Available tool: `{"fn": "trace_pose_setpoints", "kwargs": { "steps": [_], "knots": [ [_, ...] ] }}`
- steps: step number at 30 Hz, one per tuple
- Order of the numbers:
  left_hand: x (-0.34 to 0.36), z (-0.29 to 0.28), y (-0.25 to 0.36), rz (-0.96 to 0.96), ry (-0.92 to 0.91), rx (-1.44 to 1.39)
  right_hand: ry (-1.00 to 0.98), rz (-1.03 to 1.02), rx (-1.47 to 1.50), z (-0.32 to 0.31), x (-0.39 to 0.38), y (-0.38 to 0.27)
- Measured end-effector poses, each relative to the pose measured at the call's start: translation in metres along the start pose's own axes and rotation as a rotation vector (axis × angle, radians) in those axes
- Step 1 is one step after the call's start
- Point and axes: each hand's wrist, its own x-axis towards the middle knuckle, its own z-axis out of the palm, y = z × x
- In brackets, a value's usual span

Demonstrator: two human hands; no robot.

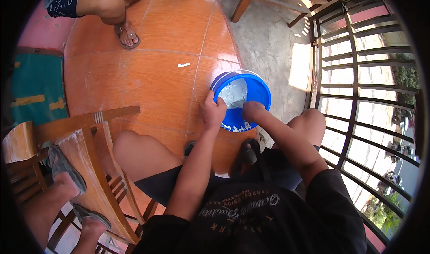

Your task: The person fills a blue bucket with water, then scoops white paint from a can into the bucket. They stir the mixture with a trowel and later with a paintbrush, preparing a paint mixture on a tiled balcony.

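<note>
A blue bucket (259, 92) stands in front of me, tilted so that I see into its mouth. Pale grey-white, wet-looking material (234, 94) coats part of its inside, and white smears mark the near lower rim. A thin wire handle (228, 73) lies along the far side. On the left of the rim, my left hand (212, 109) grips the bucket, thumb over the edge. My right hand (253, 112) reaches in over the right near rim, its fingers closed; what they hold is hidden.
A white scrap (183, 65) lies on the orange tiled floor (165, 34). Another person's sandalled foot (128, 35) is at the far left. Wooden chairs (89, 164) stand on the left, with another person's feet on one. A metal railing (349, 70) runs along the right.
</note>
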Motion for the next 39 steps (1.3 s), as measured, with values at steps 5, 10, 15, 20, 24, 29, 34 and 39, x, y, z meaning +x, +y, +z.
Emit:
{"fn": "trace_pose_setpoints", "kwargs": {
  "steps": [5,10,15,20,24,29,34,39],
  "knots": [
    [0.0,0.005,0.006,0.104,0.004,0.049,0.302,0.077,0.235,-0.003,0.002,0.009],
    [0.013,0.006,0.011,0.047,-0.052,0.052,0.372,-0.022,0.193,0.026,0.017,0.005],
    [0.02,0.01,0.013,0.05,-0.033,0.039,0.141,-0.079,0.005,0.037,0.016,0.012],
    [0.018,0.013,0.017,0.03,-0.047,0.105,0.482,0.033,0.208,-0.003,0.023,0.024],
    [0.017,0.014,0.018,0.008,-0.042,0.12,0.197,0.019,0.041,0.007,0.013,0.028],
    [0.01,0.019,0.022,0.065,-0.104,0.117,-0.022,-0.135,-0.02,0.033,0.013,0.031],
    [0.004,0.023,0.023,0.071,-0.098,0.14,0.105,-0.094,0.161,0.018,0.029,0.04],
    [0.005,0.028,0.018,0.08,-0.09,0.11,0.299,0.035,0.291,0.031,0.014,0.026]
  ]
}}
